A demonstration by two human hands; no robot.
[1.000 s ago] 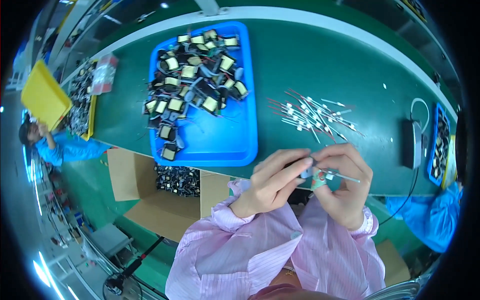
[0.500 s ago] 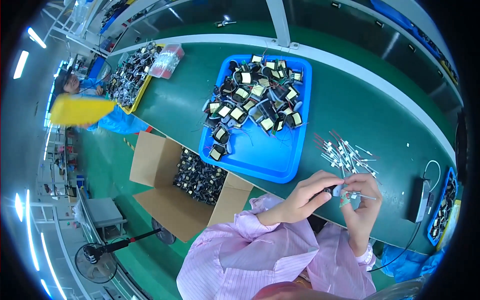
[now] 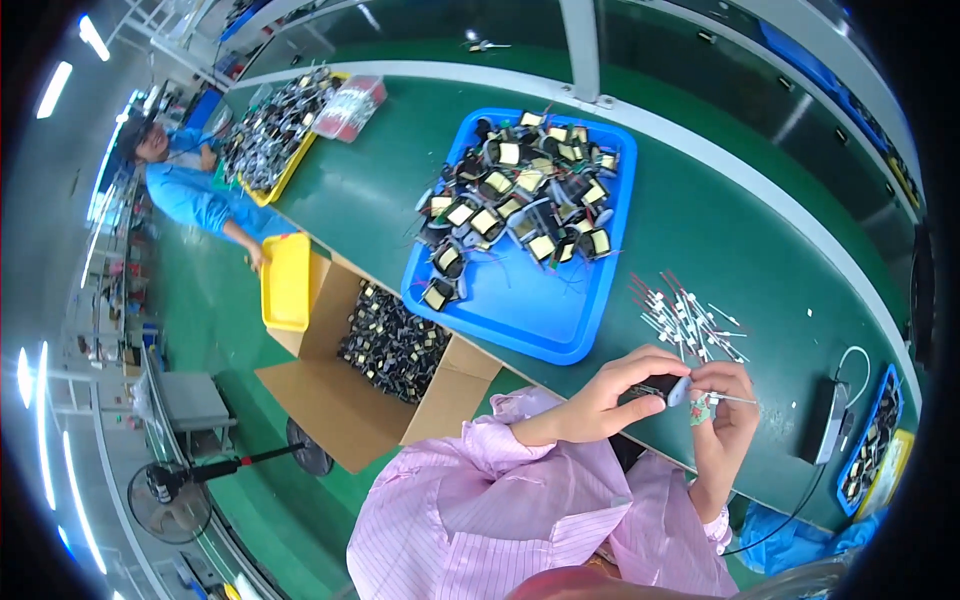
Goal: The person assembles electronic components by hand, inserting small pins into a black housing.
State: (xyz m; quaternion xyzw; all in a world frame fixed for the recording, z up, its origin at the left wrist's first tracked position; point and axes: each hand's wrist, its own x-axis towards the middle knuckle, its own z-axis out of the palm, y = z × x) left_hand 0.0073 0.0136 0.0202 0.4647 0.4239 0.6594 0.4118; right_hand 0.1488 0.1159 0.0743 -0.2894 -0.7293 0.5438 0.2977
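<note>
1 black part (image 3: 655, 386) with a gray end sits in the left hand (image 3: 608, 402), partly hidden by its grip, near the edge of the counter (image 3: 720, 230). The right hand (image 3: 728, 405) grasps a white wire (image 3: 737, 399); whether that hand touches the part is unclear.

Tube lights (image 3: 55, 90) glare at left; edges bow.
</note>
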